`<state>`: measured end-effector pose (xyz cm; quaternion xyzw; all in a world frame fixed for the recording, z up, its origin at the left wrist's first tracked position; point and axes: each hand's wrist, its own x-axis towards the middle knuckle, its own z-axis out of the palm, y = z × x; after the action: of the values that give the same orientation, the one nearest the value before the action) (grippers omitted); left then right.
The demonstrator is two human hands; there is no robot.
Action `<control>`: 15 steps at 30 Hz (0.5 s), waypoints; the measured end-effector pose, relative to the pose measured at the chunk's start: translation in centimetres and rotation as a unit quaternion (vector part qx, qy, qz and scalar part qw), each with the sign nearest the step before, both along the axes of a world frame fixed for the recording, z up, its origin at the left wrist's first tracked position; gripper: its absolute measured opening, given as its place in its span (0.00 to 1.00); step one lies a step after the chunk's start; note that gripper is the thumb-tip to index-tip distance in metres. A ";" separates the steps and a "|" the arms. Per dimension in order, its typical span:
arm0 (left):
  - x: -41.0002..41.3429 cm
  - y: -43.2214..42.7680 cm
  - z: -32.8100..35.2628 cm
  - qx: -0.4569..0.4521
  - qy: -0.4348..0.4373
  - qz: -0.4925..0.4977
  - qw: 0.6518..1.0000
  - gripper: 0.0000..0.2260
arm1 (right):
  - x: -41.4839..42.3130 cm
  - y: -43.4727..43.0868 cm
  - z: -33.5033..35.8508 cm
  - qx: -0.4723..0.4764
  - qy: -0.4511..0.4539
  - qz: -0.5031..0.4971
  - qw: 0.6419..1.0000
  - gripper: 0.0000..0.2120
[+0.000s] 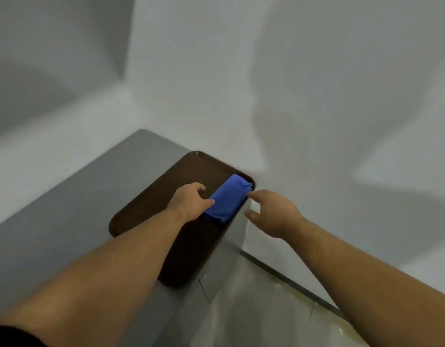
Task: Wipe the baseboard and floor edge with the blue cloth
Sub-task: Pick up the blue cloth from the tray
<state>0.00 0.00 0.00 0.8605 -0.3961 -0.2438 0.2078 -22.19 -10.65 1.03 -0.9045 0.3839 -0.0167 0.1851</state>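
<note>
Forearms fill my near view, both reaching out. Folded blue cloth [229, 199] lies on brown tray [151, 209] on grey table [66, 221], at the wall corner. Left hand [190, 200] touches its edge, fingers spread, nothing grasped. Right hand [274, 214] hovers beside, unclenched. Probably framing a pickup; baseboard [291, 281] below right, untouched.

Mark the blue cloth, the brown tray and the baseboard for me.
blue cloth [229, 199]: head view, middle of folded top.
brown tray [151, 209]: head view, bare left floor.
baseboard [286, 278]: head view, dark strip under wall.

brown tray [151, 211] on grey table [66, 234]
</note>
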 end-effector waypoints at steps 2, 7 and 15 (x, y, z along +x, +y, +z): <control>0.7 -1.1 -1.6 0.005 0.016 0.005 1.000 0.27 | 1.9 0.4 -2.3 0.022 0.000 0.010 1.000 0.27; 1.2 -3.3 -4.8 0.018 0.045 0.008 0.999 0.28 | 4.0 0.7 -7.2 0.048 0.012 -0.015 0.999 0.28; 1.2 -5.7 -5.4 0.005 0.061 -0.002 0.998 0.07 | 3.8 0.5 -9.1 0.117 -0.060 -0.059 0.990 0.28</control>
<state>1.19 -5.75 -5.44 0.8441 -0.3837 -0.2980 0.2269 -18.35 -10.15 -8.06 -0.8498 0.4239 -0.0369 0.3111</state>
